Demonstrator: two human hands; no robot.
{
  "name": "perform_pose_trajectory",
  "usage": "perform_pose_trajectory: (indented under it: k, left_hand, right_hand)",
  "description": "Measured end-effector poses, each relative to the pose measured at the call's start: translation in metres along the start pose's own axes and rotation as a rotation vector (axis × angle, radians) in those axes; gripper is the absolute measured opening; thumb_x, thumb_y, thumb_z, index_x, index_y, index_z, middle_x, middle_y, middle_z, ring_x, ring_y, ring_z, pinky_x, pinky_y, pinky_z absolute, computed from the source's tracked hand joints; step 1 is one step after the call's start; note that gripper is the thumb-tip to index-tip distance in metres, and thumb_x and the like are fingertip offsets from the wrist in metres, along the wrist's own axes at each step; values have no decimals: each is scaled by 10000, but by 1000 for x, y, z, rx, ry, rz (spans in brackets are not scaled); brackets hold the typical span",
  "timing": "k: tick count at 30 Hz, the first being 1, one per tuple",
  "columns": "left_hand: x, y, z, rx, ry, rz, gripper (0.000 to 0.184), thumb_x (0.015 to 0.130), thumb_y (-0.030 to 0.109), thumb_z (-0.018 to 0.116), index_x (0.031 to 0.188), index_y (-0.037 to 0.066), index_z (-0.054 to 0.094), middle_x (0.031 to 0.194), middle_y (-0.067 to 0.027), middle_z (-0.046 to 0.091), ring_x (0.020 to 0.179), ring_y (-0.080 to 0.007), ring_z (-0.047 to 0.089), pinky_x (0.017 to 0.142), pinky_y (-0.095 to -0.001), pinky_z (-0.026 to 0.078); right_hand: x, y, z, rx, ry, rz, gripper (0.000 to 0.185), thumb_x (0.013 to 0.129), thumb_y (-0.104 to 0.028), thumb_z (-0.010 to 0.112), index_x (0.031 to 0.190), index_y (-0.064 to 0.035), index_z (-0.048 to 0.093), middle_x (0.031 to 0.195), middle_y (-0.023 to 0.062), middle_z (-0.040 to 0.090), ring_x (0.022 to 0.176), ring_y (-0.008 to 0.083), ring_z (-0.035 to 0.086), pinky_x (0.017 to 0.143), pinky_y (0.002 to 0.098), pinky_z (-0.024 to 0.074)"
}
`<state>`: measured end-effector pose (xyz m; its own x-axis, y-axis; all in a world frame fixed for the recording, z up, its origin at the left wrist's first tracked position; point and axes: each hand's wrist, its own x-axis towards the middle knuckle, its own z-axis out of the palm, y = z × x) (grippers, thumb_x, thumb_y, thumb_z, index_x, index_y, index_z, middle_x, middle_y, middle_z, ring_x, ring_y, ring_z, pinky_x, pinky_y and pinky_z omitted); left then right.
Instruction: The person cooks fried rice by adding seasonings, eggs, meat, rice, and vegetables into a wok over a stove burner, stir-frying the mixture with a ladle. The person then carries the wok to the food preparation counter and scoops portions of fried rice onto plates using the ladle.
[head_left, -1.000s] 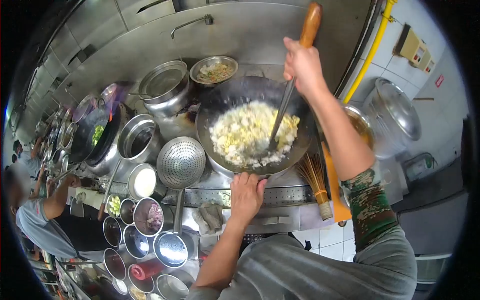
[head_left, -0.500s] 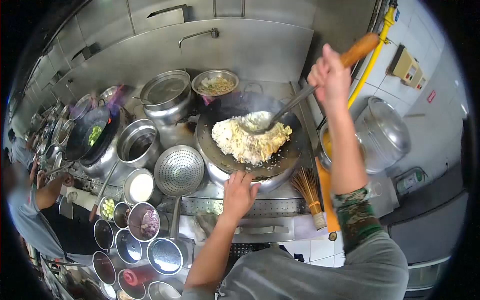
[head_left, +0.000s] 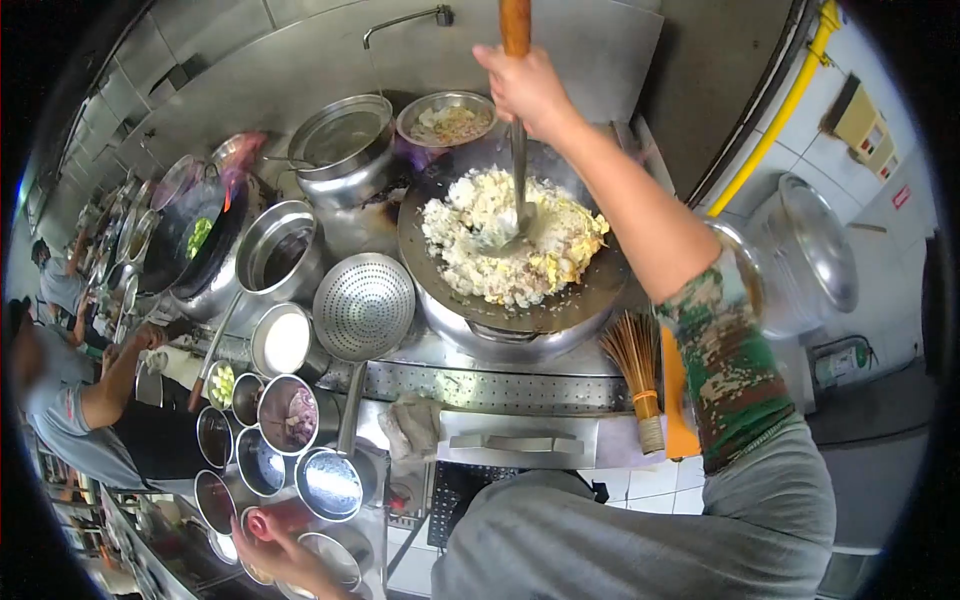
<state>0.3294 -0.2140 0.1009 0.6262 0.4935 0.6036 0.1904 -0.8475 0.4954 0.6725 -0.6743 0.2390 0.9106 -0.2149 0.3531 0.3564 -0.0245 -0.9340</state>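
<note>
My right hand (head_left: 528, 92) is closed round the shaft of a ladle (head_left: 517, 170), just below its wooden handle. The ladle stands nearly upright, its bowl pressed into the fried rice with egg (head_left: 470, 220) inside the wok (head_left: 440, 285). Down at the lower left, my left hand (head_left: 290, 565) is by a red squeeze bottle (head_left: 285, 517) that lies among the metal pots. Its fingers are apart near the bottle's end; whether they touch it I cannot tell.
A perforated strainer (head_left: 364, 305) lies left of the wok, with a pot of white contents (head_left: 287, 342) beside it. A bamboo brush (head_left: 635, 365) and a folded cloth (head_left: 410, 425) lie along the front edge. A co-worker (head_left: 80, 400) stands at the left.
My left hand has left the wok's front rim and moved down left to the red bottle. My right hand has swung left, bringing the ladle from slanted to nearly upright. The view has shifted slightly.
</note>
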Motion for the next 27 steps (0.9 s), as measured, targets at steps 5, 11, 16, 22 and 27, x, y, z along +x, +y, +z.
perform_pose_trajectory:
  k: [5,11,16,22,27]
  left_hand:
    - [-24,-62,-16,273,176,-117,552,896,266,636,1320,-36,452,1321,-233,471,1223,-343,464,1019,-407,363]
    - [-31,17,20,-249,-185,-173,440,893,129,617,1284,-16,475,1232,-154,545,1089,-253,523,909,-326,418]
    - [-39,165,97,-487,-637,514,569,698,240,772,1194,53,563,1231,-165,531,1101,-369,493,953,-455,365]
    - [-70,234,185,-672,-762,774,208,801,175,682,902,30,573,894,-163,535,859,-370,503,736,-455,396]
    - [-73,245,136,-722,-782,724,194,810,191,661,855,38,551,875,-141,511,859,-346,487,733,-440,386]
  right_hand:
    - [22,20,-23,213,62,-127,377,896,-268,615,622,-148,385,482,-49,325,373,95,303,379,272,255]
    - [22,-27,-23,45,13,151,400,910,-290,584,599,-190,354,463,-80,251,369,78,238,391,271,226]
    - [-51,-1,-60,96,342,-1,320,913,-258,574,674,-148,392,466,-47,291,350,88,263,340,276,207]
    - [-33,-44,-96,182,434,156,295,919,-210,536,681,-166,366,493,-58,240,361,75,248,348,279,236]
    - [-70,-54,-88,153,415,139,304,907,-199,547,668,-166,362,504,-62,257,372,79,270,356,268,259]
